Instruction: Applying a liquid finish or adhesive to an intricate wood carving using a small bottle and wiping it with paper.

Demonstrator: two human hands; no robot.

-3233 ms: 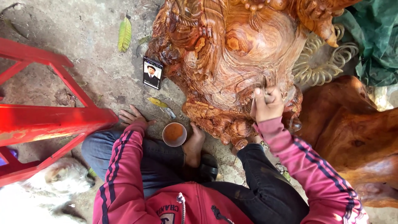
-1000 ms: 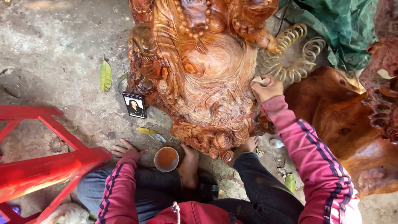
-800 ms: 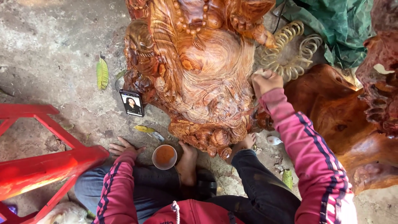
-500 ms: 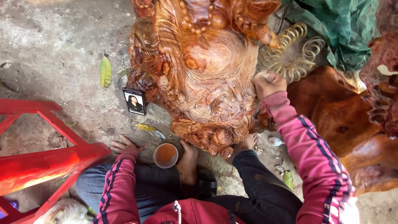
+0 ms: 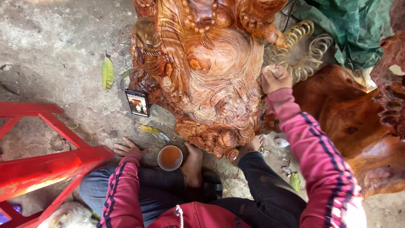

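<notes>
Fingers of right hand [image 5: 275,78] curled, pressed against wooden carving's [image 5: 202,71] right flank.

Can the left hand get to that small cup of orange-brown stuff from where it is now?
Probably yes. The left hand lies flat on the ground, and the cup stands just to its right with only bare concrete between them. The bare foot sits on the cup's far side, not in the way.

The right hand [image 5: 275,78] is climbing further up the right side of the carved wooden statue [image 5: 202,71], fist closed around something pale, and the phone [image 5: 137,102] screen is showing a different picture.
</notes>
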